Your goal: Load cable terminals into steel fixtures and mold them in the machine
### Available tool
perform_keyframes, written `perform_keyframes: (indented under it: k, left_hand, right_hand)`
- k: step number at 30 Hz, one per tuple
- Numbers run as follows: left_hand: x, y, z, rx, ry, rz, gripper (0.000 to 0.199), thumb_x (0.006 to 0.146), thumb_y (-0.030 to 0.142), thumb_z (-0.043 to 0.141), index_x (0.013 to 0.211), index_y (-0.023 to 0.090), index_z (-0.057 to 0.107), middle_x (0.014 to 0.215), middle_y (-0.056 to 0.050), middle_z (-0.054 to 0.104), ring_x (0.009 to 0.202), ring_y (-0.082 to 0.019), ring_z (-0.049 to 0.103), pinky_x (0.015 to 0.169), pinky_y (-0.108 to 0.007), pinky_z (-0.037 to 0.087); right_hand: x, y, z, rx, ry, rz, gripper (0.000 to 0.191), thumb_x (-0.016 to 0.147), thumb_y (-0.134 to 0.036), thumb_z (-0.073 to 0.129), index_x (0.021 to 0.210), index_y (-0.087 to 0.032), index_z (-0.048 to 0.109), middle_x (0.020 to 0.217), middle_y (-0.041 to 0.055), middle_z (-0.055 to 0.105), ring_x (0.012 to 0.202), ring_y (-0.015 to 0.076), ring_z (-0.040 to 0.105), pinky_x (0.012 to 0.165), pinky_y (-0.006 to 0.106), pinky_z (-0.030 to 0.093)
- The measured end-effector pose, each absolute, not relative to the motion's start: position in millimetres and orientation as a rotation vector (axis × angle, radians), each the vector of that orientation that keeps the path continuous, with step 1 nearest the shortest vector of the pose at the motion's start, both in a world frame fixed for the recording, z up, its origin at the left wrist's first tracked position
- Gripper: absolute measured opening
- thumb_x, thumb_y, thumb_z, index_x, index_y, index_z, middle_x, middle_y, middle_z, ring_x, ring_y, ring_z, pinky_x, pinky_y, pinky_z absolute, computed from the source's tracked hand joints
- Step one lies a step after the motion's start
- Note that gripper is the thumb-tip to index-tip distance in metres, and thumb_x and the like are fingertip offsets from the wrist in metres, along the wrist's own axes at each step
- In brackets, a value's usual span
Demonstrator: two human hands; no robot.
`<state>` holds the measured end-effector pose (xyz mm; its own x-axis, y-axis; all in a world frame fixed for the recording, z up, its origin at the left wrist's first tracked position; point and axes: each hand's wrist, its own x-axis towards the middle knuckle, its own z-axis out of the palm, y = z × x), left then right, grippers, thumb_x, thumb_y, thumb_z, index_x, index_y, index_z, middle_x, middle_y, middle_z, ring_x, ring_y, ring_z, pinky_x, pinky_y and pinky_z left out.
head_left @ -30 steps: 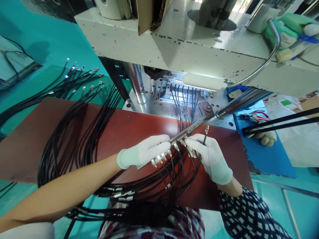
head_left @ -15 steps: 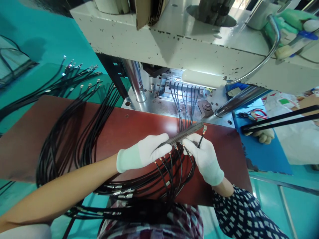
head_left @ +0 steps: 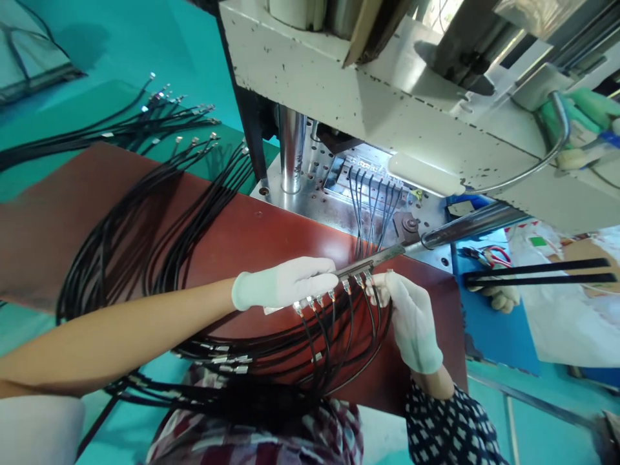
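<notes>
My left hand point(head_left: 290, 284), in a white glove, is wrapped round a long grey metal bar point(head_left: 375, 261) above the board. Along the bar's lower edge, several black cables point(head_left: 332, 332) hang by their metal end connectors point(head_left: 347, 287). At the bar's right part, my gloved right hand point(head_left: 411, 320) pinches a black cable, with its metal tip just showing above the thumb. Beyond the bar, more black cables point(head_left: 371, 200) run into a metal fixture point(head_left: 334, 187) on the press bed.
A press with a chipped pale frame point(head_left: 300, 58) and steel posts point(head_left: 292, 152) stands ahead. Cable bundles point(head_left: 111, 226) lie leftward across the reddish-brown board point(head_left: 232, 239). Red-handled pliers point(head_left: 498, 255), a glove point(head_left: 504, 298) and black strips point(head_left: 537, 274) are at the right.
My view has turned, so the press sits tilted. The cable tip that stood up from my right hand has come down close to the bar. My left hand keeps its grip.
</notes>
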<state>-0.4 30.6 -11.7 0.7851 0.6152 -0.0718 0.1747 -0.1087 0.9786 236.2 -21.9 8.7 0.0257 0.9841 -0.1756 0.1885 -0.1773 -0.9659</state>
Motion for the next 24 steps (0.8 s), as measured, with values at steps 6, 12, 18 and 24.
perform_keyframes:
  k: [6,12,18,24]
  left_hand:
    - [-1,33,-9,1.633,0.597,0.399,0.043,0.100,0.053,0.036,0.080,0.017,0.044,0.070,0.002,0.047,0.061,-0.010,0.046,0.055,-0.023,0.041]
    - [-2,36,-6,1.692,0.580,0.389,0.044,0.100,0.053,0.036,0.077,0.017,0.042,0.070,0.002,0.046,0.062,-0.010,0.045,0.057,-0.023,0.041]
    - [-3,36,-7,1.683,0.576,0.367,0.045,0.100,0.055,0.034,0.078,0.017,0.043,0.071,0.001,0.048,0.061,-0.010,0.043,0.056,-0.023,0.041]
    - [-3,36,-5,1.734,0.581,0.361,0.043,0.100,0.053,0.034,0.078,0.018,0.042,0.070,0.002,0.044,0.062,-0.010,0.041,0.056,-0.024,0.039]
  right_hand:
    - [236,-15,12,-1.329,-1.383,1.322,0.034,0.092,-0.043,0.058,0.067,-0.021,0.064,0.074,0.0025,0.062,0.075,0.0194,0.055,0.075,0.032,0.045]
    - [238,-13,14,-1.362,-1.413,1.420,0.035,0.094,-0.038,0.053,0.066,-0.020,0.063,0.067,0.0022,0.060,0.065,0.0168,0.052,0.068,0.031,0.042]
    - [239,-10,16,-1.391,-1.430,1.461,0.038,0.094,-0.031,0.047,0.060,-0.018,0.058,0.063,0.0017,0.058,0.060,0.0144,0.049,0.061,0.029,0.039]
    - [241,-11,15,-1.410,-1.442,1.421,0.037,0.093,-0.029,0.046,0.060,-0.018,0.059,0.063,0.0023,0.058,0.061,0.0154,0.051,0.060,0.030,0.039]
